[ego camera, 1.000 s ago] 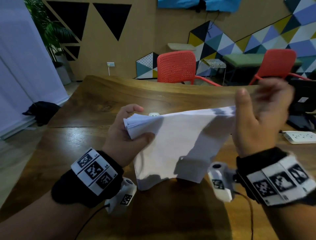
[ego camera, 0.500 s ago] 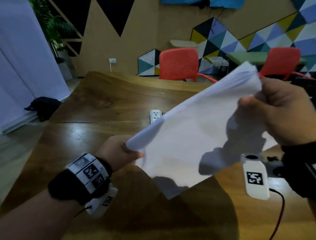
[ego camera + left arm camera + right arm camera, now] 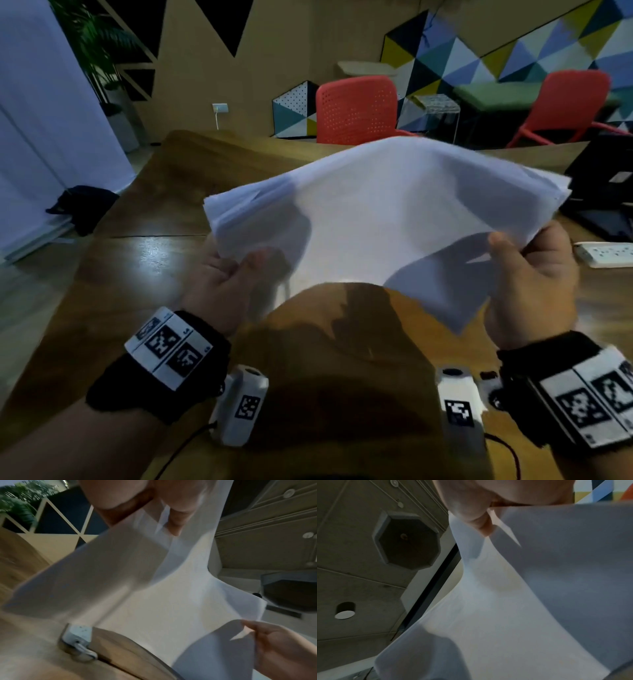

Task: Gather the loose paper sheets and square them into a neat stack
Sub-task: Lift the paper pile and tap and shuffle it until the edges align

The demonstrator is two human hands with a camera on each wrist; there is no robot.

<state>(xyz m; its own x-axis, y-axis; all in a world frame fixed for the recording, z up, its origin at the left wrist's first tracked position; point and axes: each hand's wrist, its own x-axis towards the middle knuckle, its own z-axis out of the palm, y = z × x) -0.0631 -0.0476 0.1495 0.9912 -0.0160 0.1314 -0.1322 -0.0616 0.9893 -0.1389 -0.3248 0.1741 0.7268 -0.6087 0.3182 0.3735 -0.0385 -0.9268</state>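
A bundle of white paper sheets (image 3: 387,212) hangs in the air above the wooden table (image 3: 147,260), bowed upward in the middle. My left hand (image 3: 236,270) pinches its near left edge, thumb on top. My right hand (image 3: 527,274) grips the near right edge, thumb over the sheets. The sheet edges at the left and right ends are fanned and uneven. In the left wrist view the sheets (image 3: 154,601) curve from my left fingers (image 3: 175,520) towards the right hand (image 3: 281,646). In the right wrist view the paper (image 3: 530,601) fills the frame under my thumb (image 3: 479,520).
A white power strip (image 3: 606,253) lies on the table at the right, beside a black laptop (image 3: 603,192). Two red chairs (image 3: 356,109) stand behind the table's far edge. A small white socket block (image 3: 77,634) sits on the table under the sheets.
The bundle swung from a steep tilt, right end high, to roughly level. My right hand dropped to the near right edge; my left hand rose and moved under the left edge.
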